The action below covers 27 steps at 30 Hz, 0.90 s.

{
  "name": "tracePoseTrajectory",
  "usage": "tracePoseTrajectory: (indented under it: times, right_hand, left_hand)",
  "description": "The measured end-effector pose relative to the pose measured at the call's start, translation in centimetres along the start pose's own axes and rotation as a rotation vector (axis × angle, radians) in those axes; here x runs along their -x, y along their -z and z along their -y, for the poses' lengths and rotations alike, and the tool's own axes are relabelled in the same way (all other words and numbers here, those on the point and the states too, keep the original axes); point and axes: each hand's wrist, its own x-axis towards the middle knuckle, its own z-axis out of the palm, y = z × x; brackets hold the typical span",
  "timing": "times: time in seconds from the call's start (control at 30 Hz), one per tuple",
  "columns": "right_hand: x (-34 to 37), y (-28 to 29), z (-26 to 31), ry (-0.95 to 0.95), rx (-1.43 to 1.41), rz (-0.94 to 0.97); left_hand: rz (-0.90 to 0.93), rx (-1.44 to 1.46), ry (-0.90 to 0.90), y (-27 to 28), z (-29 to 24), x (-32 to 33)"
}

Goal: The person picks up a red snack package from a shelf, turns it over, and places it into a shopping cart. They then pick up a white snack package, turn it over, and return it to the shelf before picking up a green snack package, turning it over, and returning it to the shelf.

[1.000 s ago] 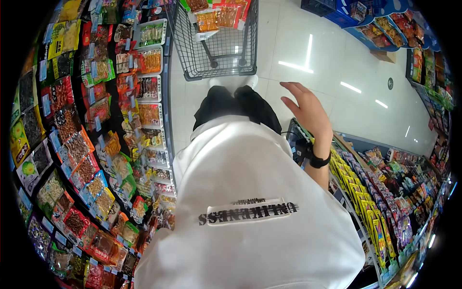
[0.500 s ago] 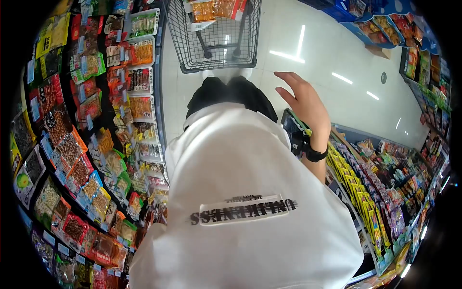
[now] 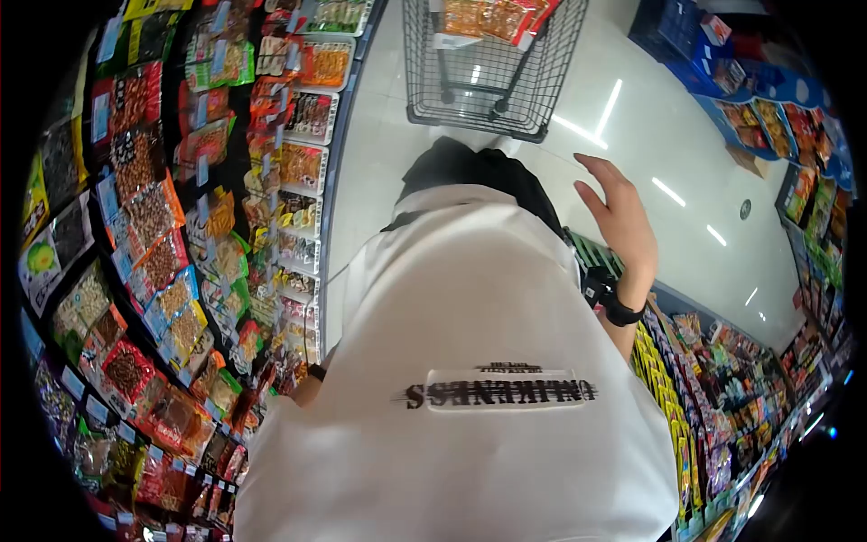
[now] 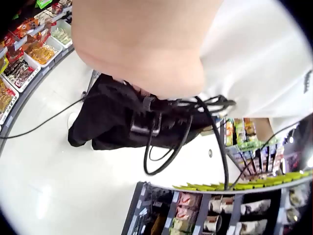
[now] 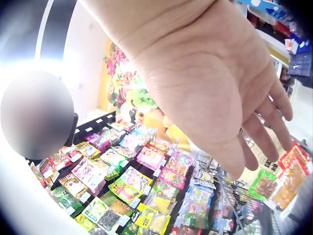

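Note:
My right hand (image 3: 623, 217) is held out in front of the right side of the body, a black band round its wrist. Nothing is held in it; the right wrist view shows its bare palm (image 5: 205, 88) with the fingers loosely extended. Beyond that hand stands the shopping cart (image 3: 479, 90), with snack packs (image 3: 492, 18) in it. The left hand (image 4: 142, 68) shows mainly as its heel, close by the white shirt (image 4: 254, 63); its fingers are mostly hidden, and I cannot tell what they do. Black cables (image 4: 168, 147) hang beneath it.
Racks of packaged snacks (image 3: 158, 217) line the left side, with white trays (image 3: 302, 167) along their edge. To the right is a low shelf of yellow packs (image 3: 664, 379). A blue display (image 3: 713, 81) stands far right on the shiny tiled floor (image 3: 704, 262).
The head view has swung, so the cart and body now lie farther right in it. A bit of the left forearm with a dark band has appeared beside the shirt. My right hand keeps its pose.

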Motion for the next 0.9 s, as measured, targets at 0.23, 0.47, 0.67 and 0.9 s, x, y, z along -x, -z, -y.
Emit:
tracePoseTrajectory:
  times: [0.23,0.47,0.67,0.9]
  right_hand:
    - [-0.7,0.6,0.7,-0.003,0.047,0.022]
    - [-1.0,0.7,1.1,0.003,0.039,0.051]
    - [-1.1,0.7,1.4,-0.011,0.019,0.067]
    - [-0.7,0.4,1.0,0.005,0.059,0.054]
  left_hand:
    - [0.022,0.035,0.002,-0.6,0.5,0.1]
    - [0.042,0.057,0.004,-1.1,0.6,-1.4]
    - [0.049,0.061,0.002,-1.5,0.5,-1.9]
    - [0.088,0.074,-0.008,-2.6,0.5,-2.3]
